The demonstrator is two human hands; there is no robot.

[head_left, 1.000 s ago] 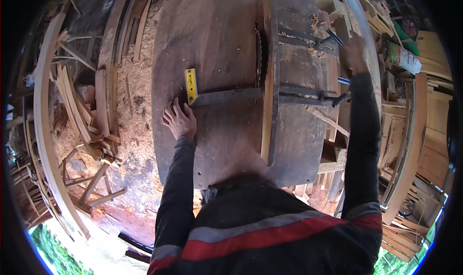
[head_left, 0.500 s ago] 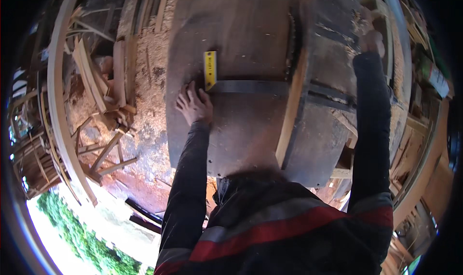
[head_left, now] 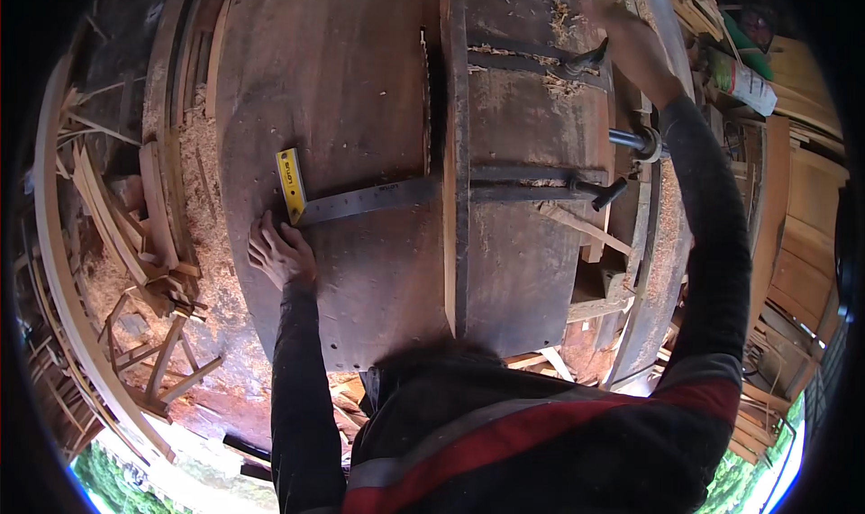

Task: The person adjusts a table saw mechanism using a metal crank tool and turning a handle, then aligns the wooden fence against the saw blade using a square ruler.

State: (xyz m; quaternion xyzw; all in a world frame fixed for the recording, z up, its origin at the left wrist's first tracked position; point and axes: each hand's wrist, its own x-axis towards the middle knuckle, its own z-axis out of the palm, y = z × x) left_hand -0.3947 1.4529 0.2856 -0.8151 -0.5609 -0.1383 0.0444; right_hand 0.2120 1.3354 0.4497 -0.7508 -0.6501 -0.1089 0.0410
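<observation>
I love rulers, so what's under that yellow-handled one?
Brown tabletop shows on both sides of the ruler. What lies directly beneath is covered, so I can't see it.

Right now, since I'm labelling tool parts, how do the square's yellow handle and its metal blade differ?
The handle is mostly yellow; the blade is grey. The handle is short; the blade is much longer. The handle points up the picture; the blade runs across toward the long fence. Both lie on the brown tabletop.

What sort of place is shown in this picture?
Probably a woodworking shop: what looks like a saw blade stands up from the worktable, a yellow-handled square lies on that table, and sawdust is spread beyond its left edge.
</observation>
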